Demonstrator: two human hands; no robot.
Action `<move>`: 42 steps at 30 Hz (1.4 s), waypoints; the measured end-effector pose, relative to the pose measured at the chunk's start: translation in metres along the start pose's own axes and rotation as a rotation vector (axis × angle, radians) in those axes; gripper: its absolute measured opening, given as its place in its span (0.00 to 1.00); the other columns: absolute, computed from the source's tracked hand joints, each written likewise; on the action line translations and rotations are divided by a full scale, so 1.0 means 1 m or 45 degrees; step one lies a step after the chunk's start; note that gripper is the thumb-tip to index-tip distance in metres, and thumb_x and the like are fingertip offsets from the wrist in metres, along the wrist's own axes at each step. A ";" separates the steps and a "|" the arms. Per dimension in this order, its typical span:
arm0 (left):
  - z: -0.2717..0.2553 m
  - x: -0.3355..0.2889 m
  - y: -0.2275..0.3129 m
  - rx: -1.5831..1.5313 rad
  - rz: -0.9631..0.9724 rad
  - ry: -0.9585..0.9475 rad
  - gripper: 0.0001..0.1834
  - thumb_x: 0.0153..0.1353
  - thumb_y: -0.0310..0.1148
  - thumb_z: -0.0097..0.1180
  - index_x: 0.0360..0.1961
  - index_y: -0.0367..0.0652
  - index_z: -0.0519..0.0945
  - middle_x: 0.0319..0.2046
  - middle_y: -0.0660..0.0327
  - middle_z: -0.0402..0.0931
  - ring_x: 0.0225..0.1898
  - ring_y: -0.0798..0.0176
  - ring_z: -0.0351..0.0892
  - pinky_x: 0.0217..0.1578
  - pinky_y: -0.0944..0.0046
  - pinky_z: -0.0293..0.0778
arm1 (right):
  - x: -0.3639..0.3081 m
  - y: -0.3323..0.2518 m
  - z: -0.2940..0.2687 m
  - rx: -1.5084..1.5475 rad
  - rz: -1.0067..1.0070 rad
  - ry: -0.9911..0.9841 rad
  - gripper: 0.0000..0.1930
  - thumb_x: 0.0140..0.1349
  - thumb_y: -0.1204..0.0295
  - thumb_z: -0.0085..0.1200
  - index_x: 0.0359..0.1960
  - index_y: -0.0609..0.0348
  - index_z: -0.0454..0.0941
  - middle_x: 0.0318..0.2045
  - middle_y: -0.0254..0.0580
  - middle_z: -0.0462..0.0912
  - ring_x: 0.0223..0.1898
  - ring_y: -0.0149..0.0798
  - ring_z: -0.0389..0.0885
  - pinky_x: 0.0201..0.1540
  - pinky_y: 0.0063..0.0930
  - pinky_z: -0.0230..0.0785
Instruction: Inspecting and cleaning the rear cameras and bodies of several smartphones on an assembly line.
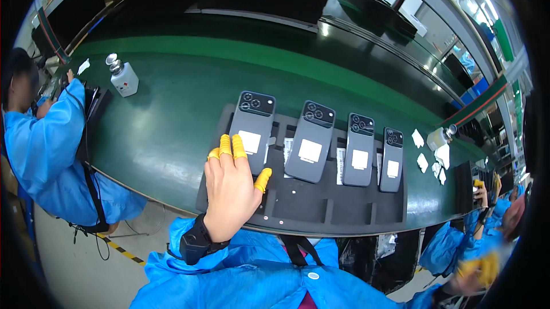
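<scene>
My left hand (232, 189), with yellow finger cots on its fingertips and thumb, reaches over the leftmost dark grey phone (256, 121). The fingers lie stretched out over its lower part and white label (250, 142), with the thumb apart on the right. This phone lies back up in a black tray (298, 206), its camera end away from me; my hand hides its lower end. Several similar phones lie in a row to its right, including a phone (312, 131) beside it. At the lower right, my right hand (478, 274) is away from the tray and blurred.
On the green table (166, 126) a white dispenser bottle (124, 80) stands at the left. Another bottle (440, 137) and crumpled white wipes (422, 163) are at the right. A person in blue (43, 143) sits at the left; others work at the far right.
</scene>
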State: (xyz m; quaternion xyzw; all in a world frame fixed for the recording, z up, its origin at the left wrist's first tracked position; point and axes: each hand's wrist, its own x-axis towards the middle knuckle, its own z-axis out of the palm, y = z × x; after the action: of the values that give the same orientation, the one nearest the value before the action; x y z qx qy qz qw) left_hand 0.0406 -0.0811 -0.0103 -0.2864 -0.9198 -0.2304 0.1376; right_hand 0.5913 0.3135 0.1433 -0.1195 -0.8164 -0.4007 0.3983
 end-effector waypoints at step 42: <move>0.018 -0.005 0.005 -1.384 -0.294 0.120 0.45 0.44 0.23 0.75 0.66 0.39 0.67 0.57 0.60 0.76 0.45 0.69 0.69 0.45 0.70 0.65 | -0.251 -0.251 0.130 1.739 2.907 -0.551 0.18 0.69 0.64 0.45 0.53 0.64 0.77 0.48 0.46 0.83 0.47 0.43 0.83 0.45 0.33 0.77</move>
State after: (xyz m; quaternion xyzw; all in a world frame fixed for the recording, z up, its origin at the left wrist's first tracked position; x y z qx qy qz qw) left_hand 0.0454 -0.0711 -0.0258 -0.2028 -0.6869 -0.6977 -0.0153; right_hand 0.5547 0.2792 -0.2315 -0.5668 -0.3424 0.6624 0.3502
